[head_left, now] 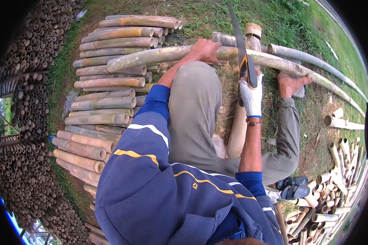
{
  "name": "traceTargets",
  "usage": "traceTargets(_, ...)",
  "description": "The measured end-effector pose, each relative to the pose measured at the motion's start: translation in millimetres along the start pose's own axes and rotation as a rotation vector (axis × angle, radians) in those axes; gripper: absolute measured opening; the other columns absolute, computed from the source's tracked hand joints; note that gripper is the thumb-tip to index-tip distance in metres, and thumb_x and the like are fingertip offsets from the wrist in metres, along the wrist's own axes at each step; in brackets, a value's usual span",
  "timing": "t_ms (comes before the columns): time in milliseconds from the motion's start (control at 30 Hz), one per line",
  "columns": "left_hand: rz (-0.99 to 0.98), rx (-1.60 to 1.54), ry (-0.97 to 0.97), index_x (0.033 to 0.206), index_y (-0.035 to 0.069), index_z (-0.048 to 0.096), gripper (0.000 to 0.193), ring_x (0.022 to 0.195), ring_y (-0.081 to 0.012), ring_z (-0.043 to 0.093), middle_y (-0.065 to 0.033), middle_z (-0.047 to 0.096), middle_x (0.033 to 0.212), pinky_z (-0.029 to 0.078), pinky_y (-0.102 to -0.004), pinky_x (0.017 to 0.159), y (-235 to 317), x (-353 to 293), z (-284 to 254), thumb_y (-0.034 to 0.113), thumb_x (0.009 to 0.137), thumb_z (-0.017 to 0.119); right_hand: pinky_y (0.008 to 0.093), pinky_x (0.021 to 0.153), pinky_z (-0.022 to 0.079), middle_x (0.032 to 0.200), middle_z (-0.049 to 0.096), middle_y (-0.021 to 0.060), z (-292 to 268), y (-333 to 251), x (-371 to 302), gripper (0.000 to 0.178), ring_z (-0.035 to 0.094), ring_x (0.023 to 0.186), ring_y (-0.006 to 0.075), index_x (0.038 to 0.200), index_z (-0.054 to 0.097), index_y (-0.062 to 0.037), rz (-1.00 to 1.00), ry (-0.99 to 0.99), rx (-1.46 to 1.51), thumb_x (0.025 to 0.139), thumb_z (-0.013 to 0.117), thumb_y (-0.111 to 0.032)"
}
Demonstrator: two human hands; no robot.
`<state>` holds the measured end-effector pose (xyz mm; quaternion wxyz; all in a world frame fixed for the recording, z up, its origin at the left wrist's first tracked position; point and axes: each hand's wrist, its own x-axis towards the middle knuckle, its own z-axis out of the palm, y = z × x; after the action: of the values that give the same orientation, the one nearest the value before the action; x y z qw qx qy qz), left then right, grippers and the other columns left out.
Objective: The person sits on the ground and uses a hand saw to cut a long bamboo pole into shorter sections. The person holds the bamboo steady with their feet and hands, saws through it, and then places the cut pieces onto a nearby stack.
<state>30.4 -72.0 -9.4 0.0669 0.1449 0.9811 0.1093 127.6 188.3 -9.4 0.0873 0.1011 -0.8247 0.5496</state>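
A long bamboo pole [151, 58] lies crosswise in front of me, over shorter bamboo pieces on the ground. My left hand [204, 51] is wrapped round it from above, left of the saw. In a white knitted glove, my right hand [250, 96] grips the black and orange handle of a handsaw [237, 32]. Its long blade points away from me and crosses the pole; whether the teeth touch the bamboo I cannot tell. To the right, my bare foot [292, 83] rests against the pole.
Cut bamboo lengths [110, 85] are stacked at the left. Beyond them rises a large bamboo pile [20, 175]. Short offcuts [323, 204] lie heaped at the lower right beside dark sandals [294, 190]. Another bamboo pole [315, 59] lies behind the held one.
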Motion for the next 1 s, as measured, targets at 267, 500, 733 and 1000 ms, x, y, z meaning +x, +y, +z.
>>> traceTargets(267,-0.081,-0.008,-0.067,0.144,0.007,0.063,0.086,0.100,-0.0402,0.077,-0.0201,0.080,0.100,0.062,-0.0524,0.094,-8,-8,2,0.046,0.073,0.092,0.0395,0.112,0.044,0.134,0.057,0.0180,-110,-78,-277,0.054,0.059,0.124,0.0288,0.148,0.050,-0.0007,0.348,-0.068,-0.043,0.095,0.058,-0.002)
traceTargets(500,-0.073,-0.001,-0.016,0.149,0.009,0.061,0.091,0.102,-0.0411,0.077,-0.0221,0.080,0.109,0.062,-0.0521,0.097,8,-1,-2,0.046,0.072,0.091,0.0311,0.097,0.050,0.111,0.061,0.0075,7,-15,-6,0.049,0.058,0.097,0.0162,0.144,0.052,-0.0027,0.051,0.026,0.106,0.097,0.065,0.002)
traceTargets(733,-0.054,0.030,-0.034,0.147,0.007,0.061,0.088,0.106,-0.0431,0.075,-0.0238,0.079,0.113,0.060,-0.0529,0.099,-20,2,-10,0.043,0.072,0.087,0.0327,0.094,0.053,0.114,0.062,0.0114,-27,-37,-118,0.060,0.064,0.100,0.0199,0.149,0.049,-0.0031,0.108,0.005,0.031,0.091,0.066,0.003)
traceTargets(1000,-0.132,-0.023,0.004,0.139,0.007,0.064,0.080,0.109,-0.0463,0.073,-0.0258,0.078,0.114,0.057,-0.0537,0.099,5,-8,-10,0.039,0.070,0.090,0.0299,0.077,0.051,0.102,0.060,0.0064,-78,-81,-179,0.063,0.059,0.084,0.0140,0.149,0.050,-0.0054,0.341,-0.101,0.076,0.089,0.064,0.006)
